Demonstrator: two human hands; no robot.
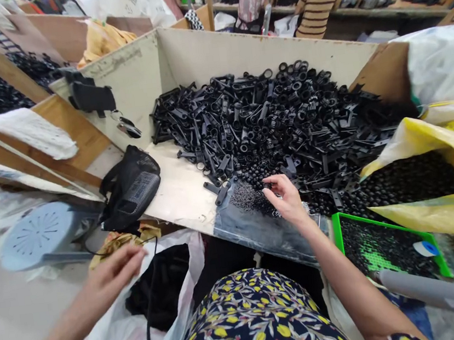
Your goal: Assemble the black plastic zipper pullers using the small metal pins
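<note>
Your right hand [289, 202] is hovering above the dark board [266, 237], thumb and fingertips nearly meeting. Dark bit [268, 185] is showing between them; whether you are gripping it, cannot tell. Black parts [241, 118] are lying heaped from that hand's 11 to 2 o'clock. Grey pellets [243, 196] are sitting just beside it at 9, a lever [222, 193] resting past them. Green tray [336, 231] is standing at 4. Your left hand [123, 262] is blurring, fingers loosely extended, near a white bag [195, 245]; black pouch [132, 190] is lying at its 12.
</note>
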